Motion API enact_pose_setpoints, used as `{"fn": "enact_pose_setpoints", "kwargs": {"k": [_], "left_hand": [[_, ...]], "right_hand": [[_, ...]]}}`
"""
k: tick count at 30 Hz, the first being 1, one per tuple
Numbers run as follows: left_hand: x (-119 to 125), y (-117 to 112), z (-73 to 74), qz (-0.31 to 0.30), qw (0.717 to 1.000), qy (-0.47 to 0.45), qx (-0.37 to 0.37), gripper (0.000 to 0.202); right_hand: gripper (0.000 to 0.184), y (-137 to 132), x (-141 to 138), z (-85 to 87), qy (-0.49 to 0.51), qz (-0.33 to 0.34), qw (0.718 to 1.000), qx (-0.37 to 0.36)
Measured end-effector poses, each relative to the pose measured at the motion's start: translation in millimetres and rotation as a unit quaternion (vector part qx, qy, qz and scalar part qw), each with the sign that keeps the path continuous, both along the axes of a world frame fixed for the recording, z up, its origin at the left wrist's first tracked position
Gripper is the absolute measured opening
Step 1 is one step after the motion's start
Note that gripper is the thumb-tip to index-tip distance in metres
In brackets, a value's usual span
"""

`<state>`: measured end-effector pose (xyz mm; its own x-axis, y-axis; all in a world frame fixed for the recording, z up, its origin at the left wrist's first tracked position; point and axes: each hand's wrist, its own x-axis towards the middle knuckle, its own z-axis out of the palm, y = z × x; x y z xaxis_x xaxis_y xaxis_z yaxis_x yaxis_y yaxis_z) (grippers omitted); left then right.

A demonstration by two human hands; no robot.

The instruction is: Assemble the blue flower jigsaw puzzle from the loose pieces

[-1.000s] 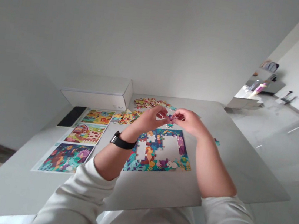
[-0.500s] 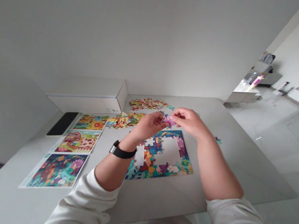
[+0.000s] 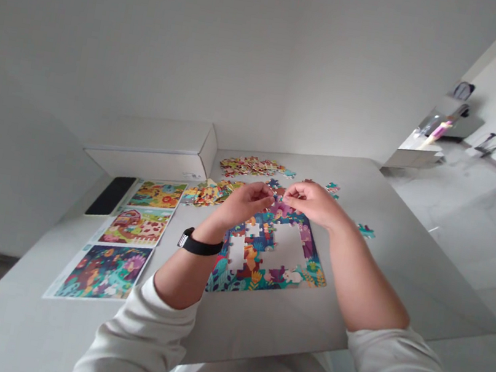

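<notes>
At the far edge of the part-built puzzle, pinching a purple puzzle section with left hand and right hand (fingertip contact partly hidden). Could bend or slip under uneven pinch; could dislodge border pieces if lowered out of line.

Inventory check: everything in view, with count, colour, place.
Table: one, pale grey, centre
Wall: one, grey, behind
Floor: one, pale, right
Box: one, white, back left
Pictures: three, multicoloured, table's left
Phone-like slab: one, black, beside pictures
Puzzle: one, gapped, multicoloured, middle
Piece heaps: two, red-yellow, beyond puzzle
Loose pieces: several, mostly teal, table's right
Purple pieces: count unclear, puzzle's far edge
Background items: several, mixed, blurred, far right
Wristband: one, black, left wrist
Sleeves: two, whitish, front
Left grip: one, bare, centre
Right grip: one, bare, centre
</notes>
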<state>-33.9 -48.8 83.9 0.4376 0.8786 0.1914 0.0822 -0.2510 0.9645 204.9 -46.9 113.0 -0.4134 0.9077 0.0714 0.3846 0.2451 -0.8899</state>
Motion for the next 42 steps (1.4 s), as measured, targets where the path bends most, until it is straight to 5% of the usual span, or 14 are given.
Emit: {"fn": "enact_pose_setpoints", "kwargs": {"k": [6,14,21,29,36,42], "left_hand": [[3,-1,-4.4,0.023,0.999,0.025,0.009,0.031],[19,-3,-22.3,0.031,0.993,0.114,0.019,0.017],[11,-6,-16.5,0.073,0.965,0.218,0.129,0.015],[12,-14,-17.4,0.01,0.904,0.275,0.329,0.05],[27,-22,-31.5,0.022,0.87,0.316,0.377,0.043],[29,-21,-31.9,0.03,0.876,0.302,0.375,0.03]], "right_hand": [[0.029,-2,9,4.6,0.001,-0.027,0.998,-0.063],[0.03,14,24,-8.8,-0.068,0.025,0.992,-0.099],[0.014,22,29,-20.1,-0.151,0.019,0.984,-0.089],[0.018,30,36,-25.9,-0.129,-0.005,0.985,-0.115],[0.027,31,38,-27.1,-0.081,-0.017,0.979,-0.185],[0.032,33,43,-29.8,-0.06,0.004,0.979,-0.194]]}}
